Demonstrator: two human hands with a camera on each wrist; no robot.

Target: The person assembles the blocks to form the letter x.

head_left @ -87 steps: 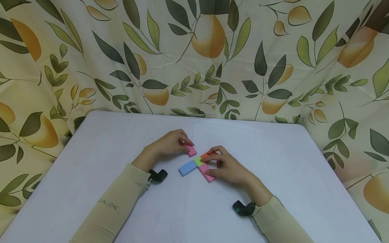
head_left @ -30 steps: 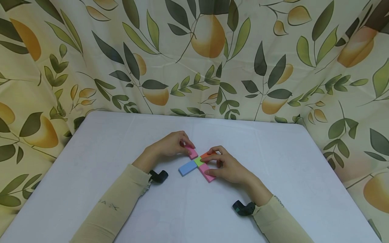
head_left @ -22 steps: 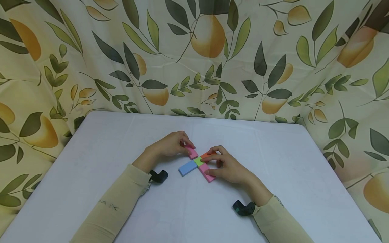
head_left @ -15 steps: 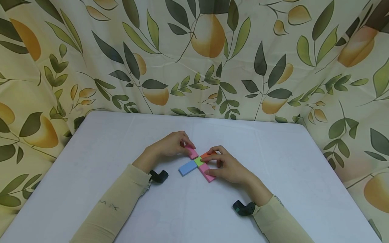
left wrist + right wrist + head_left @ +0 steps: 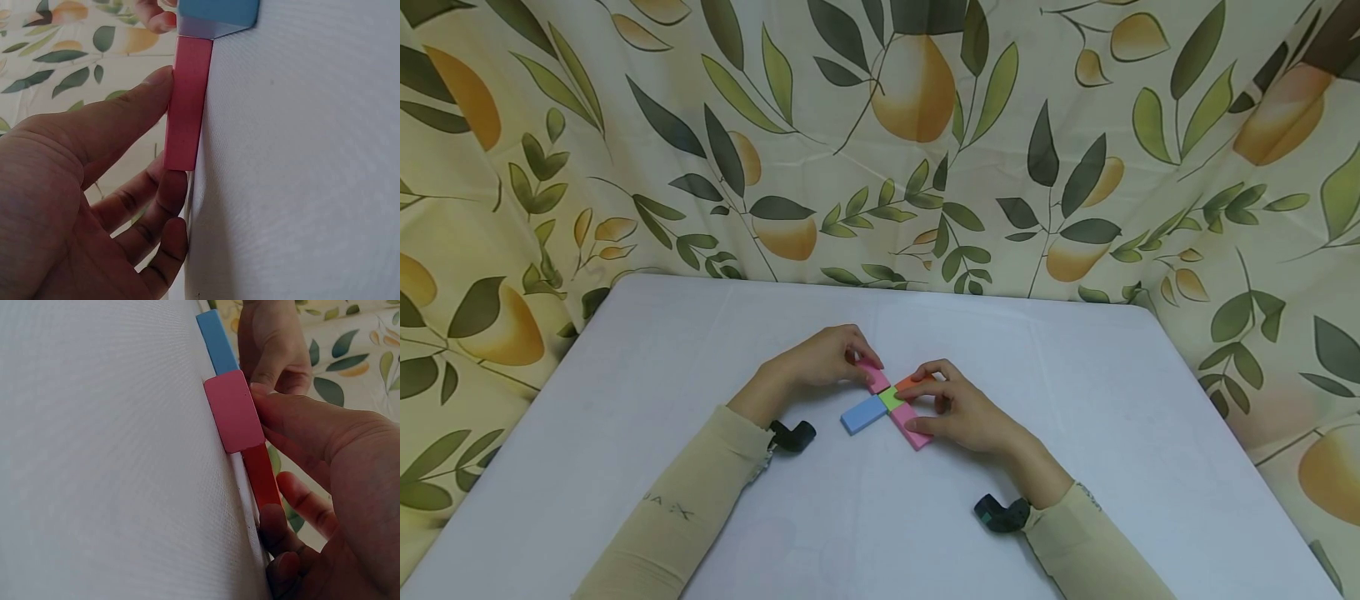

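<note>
My left hand (image 5: pixel 826 357) pinches a pink block (image 5: pixel 877 382) between thumb and fingers. The near end of that block meets a small green block (image 5: pixel 888 399), or nearly so. Around the green block lie a blue block (image 5: pixel 863 415), an orange block (image 5: pixel 910 384) and a second pink block (image 5: pixel 907 423), making a cross. My right hand (image 5: pixel 966 410) holds this group, its thumb on the nearer pink block (image 5: pixel 234 412) and its curved fingers at the green and orange blocks. Fingers cover part of the orange block. In the left wrist view, the thumb presses the pink block (image 5: pixel 189 103).
A white-covered table (image 5: pixel 760 517) lies under the blocks. Behind it hangs a curtain (image 5: pixel 925 208) with leaves and orange fruit. A black wrist camera sits on the left wrist (image 5: pixel 792 435), and another on the right wrist (image 5: pixel 1002 513).
Over the last few seconds, my left hand has brought its pink block slightly right and nearer, narrowing the gap to the green block. It has barely shifted since. My right hand stays put.
</note>
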